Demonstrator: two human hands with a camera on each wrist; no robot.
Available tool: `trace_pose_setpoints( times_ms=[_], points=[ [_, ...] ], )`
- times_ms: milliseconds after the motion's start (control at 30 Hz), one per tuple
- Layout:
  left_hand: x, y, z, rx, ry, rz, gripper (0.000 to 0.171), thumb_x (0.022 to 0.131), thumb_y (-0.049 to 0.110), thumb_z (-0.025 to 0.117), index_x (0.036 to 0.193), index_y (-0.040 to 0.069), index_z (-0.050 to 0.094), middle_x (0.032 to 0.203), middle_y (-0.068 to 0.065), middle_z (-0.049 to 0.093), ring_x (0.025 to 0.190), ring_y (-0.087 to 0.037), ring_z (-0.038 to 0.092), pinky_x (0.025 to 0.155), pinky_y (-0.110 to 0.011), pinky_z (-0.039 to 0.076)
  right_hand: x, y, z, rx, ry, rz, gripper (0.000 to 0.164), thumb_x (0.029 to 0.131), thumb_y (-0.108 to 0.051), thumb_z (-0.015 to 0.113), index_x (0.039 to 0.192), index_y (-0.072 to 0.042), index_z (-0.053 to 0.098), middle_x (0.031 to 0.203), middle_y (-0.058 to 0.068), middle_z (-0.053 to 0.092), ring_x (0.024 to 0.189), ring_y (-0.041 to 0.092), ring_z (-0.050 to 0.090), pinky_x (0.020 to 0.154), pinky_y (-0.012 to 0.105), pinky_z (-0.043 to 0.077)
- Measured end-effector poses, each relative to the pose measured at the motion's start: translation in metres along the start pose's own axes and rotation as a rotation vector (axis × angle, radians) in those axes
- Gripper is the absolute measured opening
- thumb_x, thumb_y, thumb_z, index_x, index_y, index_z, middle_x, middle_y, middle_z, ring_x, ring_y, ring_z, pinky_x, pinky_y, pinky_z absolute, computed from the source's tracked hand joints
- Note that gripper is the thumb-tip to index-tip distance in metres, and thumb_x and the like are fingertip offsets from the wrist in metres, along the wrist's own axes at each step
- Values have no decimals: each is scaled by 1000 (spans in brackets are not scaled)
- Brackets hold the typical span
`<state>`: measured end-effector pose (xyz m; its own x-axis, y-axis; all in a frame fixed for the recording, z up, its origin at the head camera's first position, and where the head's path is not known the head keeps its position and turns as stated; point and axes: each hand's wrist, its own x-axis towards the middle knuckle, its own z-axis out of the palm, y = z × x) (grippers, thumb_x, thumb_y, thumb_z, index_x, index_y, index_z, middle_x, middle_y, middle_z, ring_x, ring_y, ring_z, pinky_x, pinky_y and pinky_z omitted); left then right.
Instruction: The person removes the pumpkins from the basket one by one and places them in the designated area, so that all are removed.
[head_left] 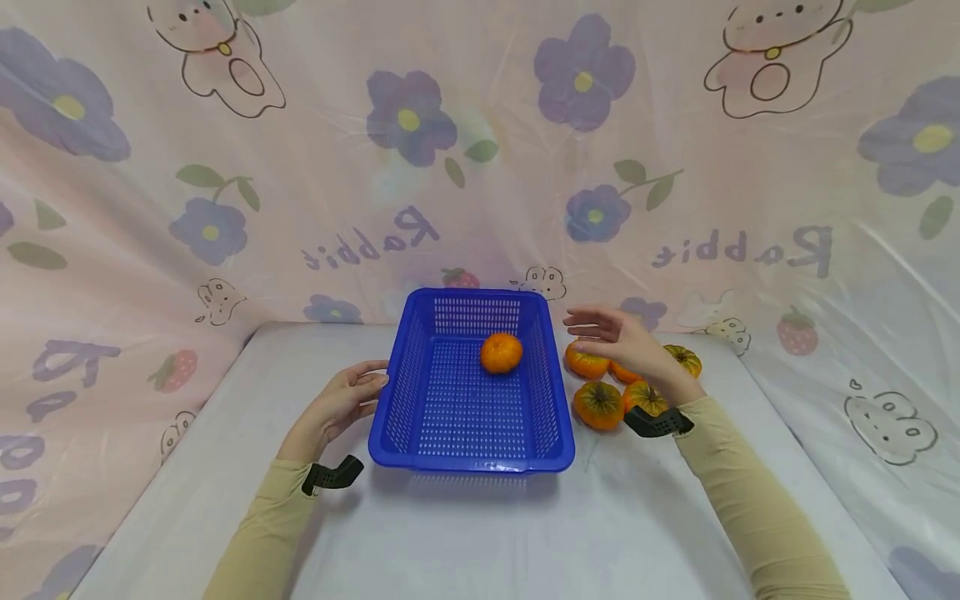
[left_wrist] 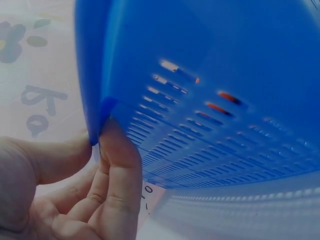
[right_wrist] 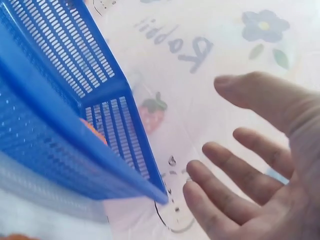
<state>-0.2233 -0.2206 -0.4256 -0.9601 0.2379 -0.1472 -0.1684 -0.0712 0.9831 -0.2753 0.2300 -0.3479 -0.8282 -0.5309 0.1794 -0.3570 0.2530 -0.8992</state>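
Note:
A blue plastic basket with slotted walls stands on the white table. Inside it, toward the back right, lies one small orange pumpkin. At the basket's left side, my left hand pinches the rim; the thumb and fingers close on its edge in the left wrist view. My right hand hovers just right of the basket, fingers spread and holding nothing. Below and around it are several small pumpkins, among them a green-and-orange one and an orange one, partly covered by the hand.
Another striped pumpkin sits beside the right wrist, and one more lies farther right. A pale curtain printed with flowers and rabbits hangs behind and beside the white table. Each wrist wears a black device.

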Motion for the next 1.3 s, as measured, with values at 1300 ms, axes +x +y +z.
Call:
trace_pose_setpoints(
  times_ms=[1300],
  points=[
    [3,2,-3,-19,-4,-26,51,99,11,54,143,-2,32,101,-4,65,84,-14,66,77,-29,55,106,16,74,-262,-266,19,61,81,-4,76,135,-3,49,137,13,50,130,26,43,108,40,32]
  ],
)
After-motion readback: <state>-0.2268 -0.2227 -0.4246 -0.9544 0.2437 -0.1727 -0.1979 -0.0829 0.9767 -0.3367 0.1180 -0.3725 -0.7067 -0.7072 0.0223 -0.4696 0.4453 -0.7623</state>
